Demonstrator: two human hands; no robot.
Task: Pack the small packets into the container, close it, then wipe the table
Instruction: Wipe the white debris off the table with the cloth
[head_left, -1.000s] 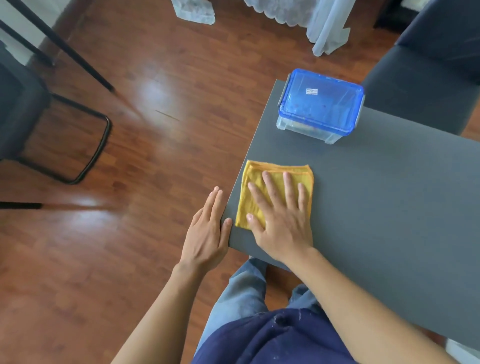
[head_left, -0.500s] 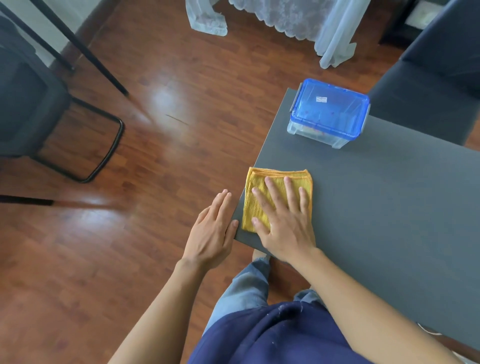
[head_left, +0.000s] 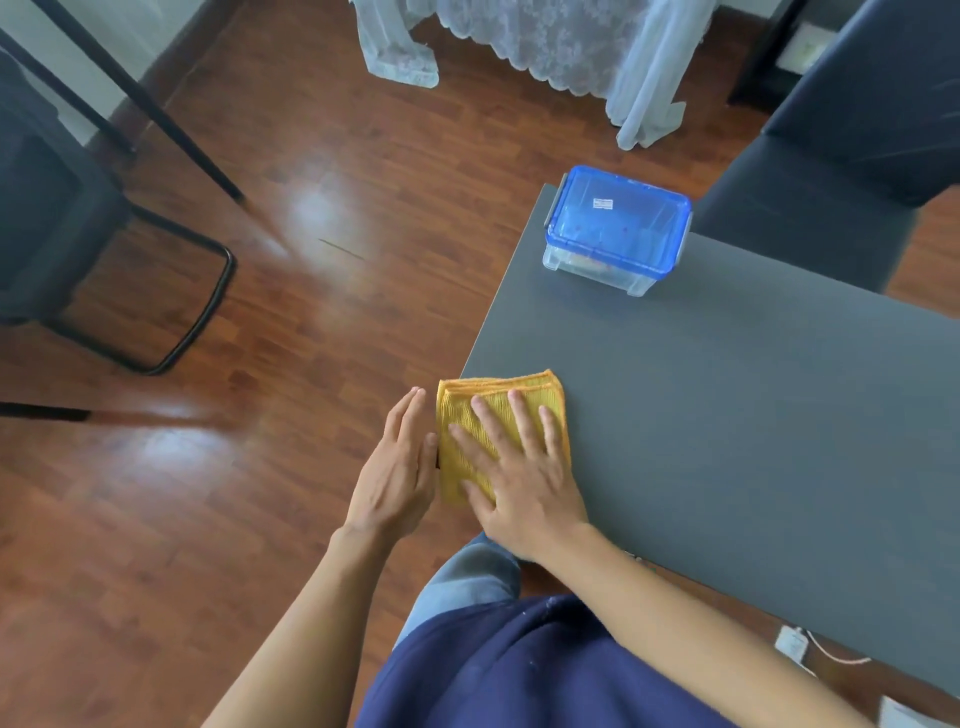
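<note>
A folded yellow cloth (head_left: 460, 415) lies at the near left corner of the dark grey table (head_left: 727, 395). My right hand (head_left: 514, 467) presses flat on it, fingers spread. My left hand (head_left: 397, 467) hangs just off the table's left edge, fingers straight and together, its side against the edge next to the cloth, holding nothing. A clear container with a blue lid (head_left: 618, 228) stands closed at the far left corner of the table. No loose packets are visible on the table.
A dark upholstered chair (head_left: 831, 182) stands beyond the table at the far right. A black metal-framed chair (head_left: 62, 249) is on the wooden floor to the left. White lace curtains (head_left: 545, 47) hang at the back. A white plug and cable (head_left: 795, 642) lie under the table's near edge.
The cloth under my right hand has slid left, to the table's left edge. My left hand has closed in against that edge beside the cloth. The camera view has shifted.
</note>
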